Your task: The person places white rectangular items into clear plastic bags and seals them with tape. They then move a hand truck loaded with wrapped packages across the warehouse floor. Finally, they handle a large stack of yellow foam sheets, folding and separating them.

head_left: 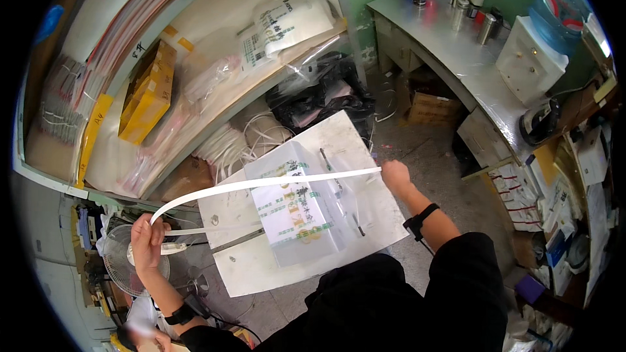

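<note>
A long white packing strap (261, 183) arcs over a bundle wrapped in printed white paper and clear plastic (293, 215). My left hand (147, 240) is closed around the strap, out past the left edge of a white-topped table (241, 274). At the table's right side, my right hand (395, 176) pinches the strap's end. The bundle lies flat on the tabletop, beneath the strap. A second run of white strap (199, 230) stretches from near my left hand toward a dark slot in the tabletop, beside the bundle.
Behind the table are a black plastic bag (319, 94) and loose coiled strap (264, 133). Shelving with a yellow box (149, 94) stands far left. A fan (124, 261) is near my left forearm; a person's hand (156, 339) shows below. A metal-topped desk (443, 45) stands far right.
</note>
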Demonstrator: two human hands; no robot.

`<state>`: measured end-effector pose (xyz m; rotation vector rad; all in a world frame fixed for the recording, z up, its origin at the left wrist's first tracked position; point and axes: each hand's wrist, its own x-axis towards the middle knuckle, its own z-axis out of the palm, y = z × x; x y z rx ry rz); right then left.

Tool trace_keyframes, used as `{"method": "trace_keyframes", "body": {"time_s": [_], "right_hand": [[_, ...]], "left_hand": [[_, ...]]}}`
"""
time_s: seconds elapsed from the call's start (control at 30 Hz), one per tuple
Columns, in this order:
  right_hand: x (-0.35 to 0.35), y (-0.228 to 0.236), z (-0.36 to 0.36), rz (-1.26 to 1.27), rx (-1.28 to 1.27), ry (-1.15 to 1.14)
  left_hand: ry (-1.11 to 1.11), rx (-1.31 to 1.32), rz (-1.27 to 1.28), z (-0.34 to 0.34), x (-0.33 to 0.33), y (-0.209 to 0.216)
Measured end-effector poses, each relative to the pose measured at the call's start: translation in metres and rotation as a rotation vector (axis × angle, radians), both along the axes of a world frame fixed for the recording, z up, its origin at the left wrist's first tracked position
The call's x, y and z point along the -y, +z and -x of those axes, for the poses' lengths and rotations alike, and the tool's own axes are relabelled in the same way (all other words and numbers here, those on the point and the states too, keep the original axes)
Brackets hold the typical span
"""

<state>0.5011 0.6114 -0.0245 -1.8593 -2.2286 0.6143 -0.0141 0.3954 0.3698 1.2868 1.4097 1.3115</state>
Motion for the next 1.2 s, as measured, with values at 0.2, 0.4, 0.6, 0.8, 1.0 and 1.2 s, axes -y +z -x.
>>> {"method": "trace_keyframes", "body": {"time_s": [0.2, 0.4, 0.6, 0.8, 1.0, 1.2], "right_hand": [[0.028, -0.005, 0.061, 0.473, -0.867, -0.038], [0.028, -0.018, 0.076, 0.016, -0.134, 0.142], [0.041, -0.046, 0.119, 0.085, -0.193, 0.129], [0.032, -0.033, 0.118, -0.001, -0.228, 0.025], [0.011, 0.195, 0.099, -0.308, -1.022, 0.286], [0.019, 0.356, 0.123, 0.526, -1.012, 0.723]], "left_hand": [[0.009, -0.065, 0.025, -0.002, 0.009, 0.004], [0.082, -0.038, 0.058, 0.002, 0.017, -0.002], [0.029, -0.047, 0.066, -0.003, 0.011, -0.007], [0.023, -0.052, 0.08, -0.006, 0.014, -0.013], [-0.178, -0.147, 0.185, -0.021, 0.007, -0.054], [-0.044, -0.267, 0.163, -0.094, -0.029, -0.137]]}}
